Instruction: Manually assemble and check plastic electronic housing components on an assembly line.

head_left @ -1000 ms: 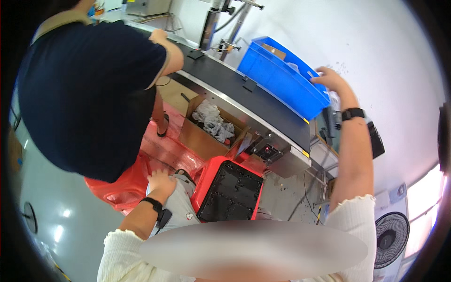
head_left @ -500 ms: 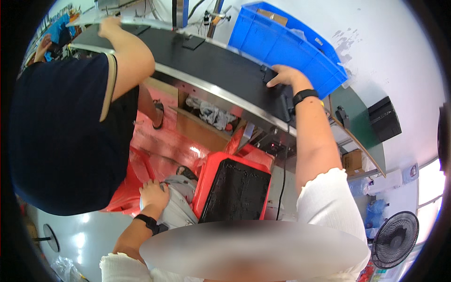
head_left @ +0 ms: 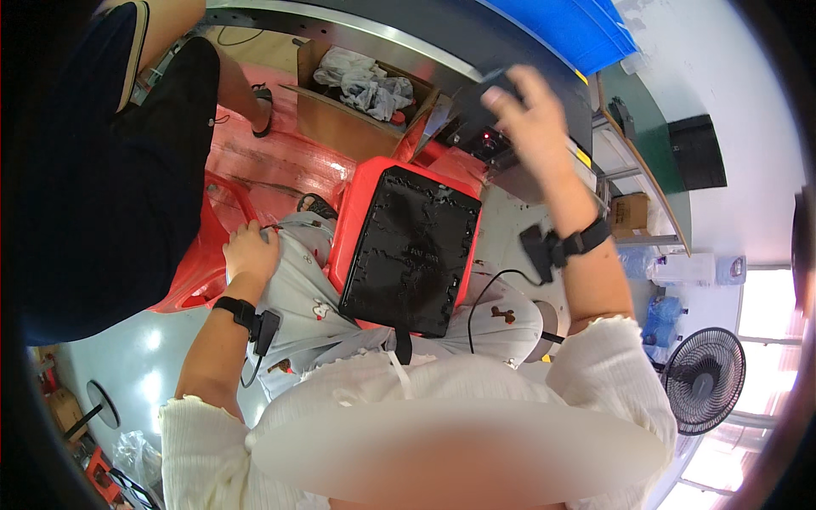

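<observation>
My right hand (head_left: 535, 119) is raised at the front edge of the dark conveyor belt (head_left: 416, 24), smeared by motion. Its thumb and fingers are closed on a small black flat object (head_left: 495, 87), whose exact kind I cannot make out. Low on the left, my left hand (head_left: 250, 253) lies on the thigh of my grey patterned trousers (head_left: 297, 263), fingers stretched out and nothing in them. Between my knees sits a red-rimmed piece with a black, creased top (head_left: 412, 246).
A blue crate (head_left: 569, 30) stands beyond the belt. Beneath it is a cardboard box (head_left: 348, 110) of crumpled plastic. A co-worker (head_left: 102, 204) in dark clothes is close at left. A green-topped table (head_left: 646, 144) and a black fan (head_left: 704, 381) are at right; a cable hangs from my right wrist.
My view has tilted down toward my lap. My right hand has drawn back from the belt surface to its near edge, bringing a small black object. My left hand stays on my thigh.
</observation>
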### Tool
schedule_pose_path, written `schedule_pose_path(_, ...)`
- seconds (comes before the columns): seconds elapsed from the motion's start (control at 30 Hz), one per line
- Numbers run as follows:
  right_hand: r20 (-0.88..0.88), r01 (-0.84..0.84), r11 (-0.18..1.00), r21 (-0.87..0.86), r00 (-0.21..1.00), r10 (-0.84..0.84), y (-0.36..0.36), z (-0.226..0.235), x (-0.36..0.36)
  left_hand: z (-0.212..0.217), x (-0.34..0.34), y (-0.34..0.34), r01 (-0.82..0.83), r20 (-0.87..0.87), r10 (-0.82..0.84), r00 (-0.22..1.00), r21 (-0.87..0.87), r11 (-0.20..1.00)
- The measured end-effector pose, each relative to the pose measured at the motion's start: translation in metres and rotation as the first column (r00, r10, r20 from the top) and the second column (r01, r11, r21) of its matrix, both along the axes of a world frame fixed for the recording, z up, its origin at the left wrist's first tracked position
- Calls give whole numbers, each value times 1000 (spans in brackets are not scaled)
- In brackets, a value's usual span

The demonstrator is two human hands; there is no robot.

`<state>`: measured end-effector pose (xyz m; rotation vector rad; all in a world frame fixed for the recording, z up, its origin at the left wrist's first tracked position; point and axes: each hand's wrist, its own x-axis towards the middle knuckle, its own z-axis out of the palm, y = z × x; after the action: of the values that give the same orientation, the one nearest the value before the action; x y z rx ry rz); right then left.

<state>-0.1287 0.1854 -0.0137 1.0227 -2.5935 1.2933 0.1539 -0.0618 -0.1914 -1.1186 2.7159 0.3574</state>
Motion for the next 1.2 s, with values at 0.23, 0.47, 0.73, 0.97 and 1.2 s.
schedule_pose_path(0.23, 239, -336, 910, 243, 930, 280, -6, -145, 70, 3, 3, 2, 8, -16, -8, 1000, 27, 1000)
schedule_pose_path(0.47, 20, -91, 700, 708, 994, 109, -5, -134, 75, 1, 5, 3, 7, -51, -6, 999, 4, 1000)
schedule_pose_path(0.73, -9, -278, 960, 19, 960, 278, -38, 47, -49, 0, 2, 1, 17, -50, -17, 999, -1, 1000)
schedule_pose_path(0.97, -323, 30, 860, 510, 933, 159, -80, 59, -180, 6, -5, 4, 3, -7, -3, 1000, -30, 1000)
schedule_pose_path(1.2, -271, 321, 577, 751, 947, -175, -41, 59, -183, 1, -6, 1, 15, 22, -15, 1000, -16, 1000)
